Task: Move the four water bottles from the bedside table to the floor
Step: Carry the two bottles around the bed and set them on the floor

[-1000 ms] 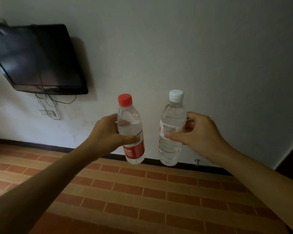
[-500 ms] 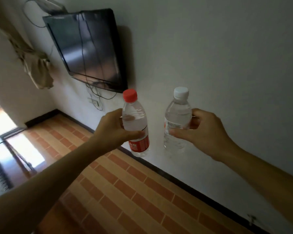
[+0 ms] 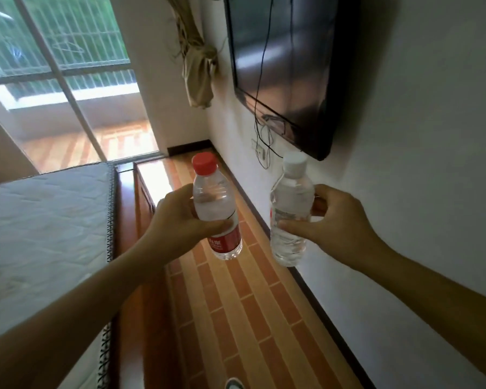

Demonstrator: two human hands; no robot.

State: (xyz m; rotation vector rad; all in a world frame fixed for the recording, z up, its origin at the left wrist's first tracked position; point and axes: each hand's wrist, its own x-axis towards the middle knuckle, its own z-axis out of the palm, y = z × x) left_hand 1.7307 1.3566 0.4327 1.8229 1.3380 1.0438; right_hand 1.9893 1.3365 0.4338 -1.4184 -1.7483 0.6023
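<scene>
Above the floor (image 3: 244, 313), between the bed (image 3: 42, 220) and the wall (image 3: 432, 136), we hold two water bottles up in the air, one in each hand. Our left hand (image 3: 177, 220) is wrapped around the middle of the red-cap bottle (image 3: 216, 211), thumb across its front just above the red label, and the bottle leans slightly with its cap away from us. Our right hand (image 3: 334, 220) is clamped on the white-cap bottle (image 3: 291, 211), fingers (image 3: 289, 227) crossing its front over the pale label; this bottle stands nearer the wall. The two bottles are side by side and apart, neither touching the other nor the floor below them. Both look nearly full of clear water. On the wall above the white-cap bottle hangs a dark TV (image 3: 286, 66), with cables dangling beneath it. Beyond the bed, a window (image 3: 56, 66) lets in bright light, and a knotted curtain (image 3: 199, 68) hangs beside the TV.
</scene>
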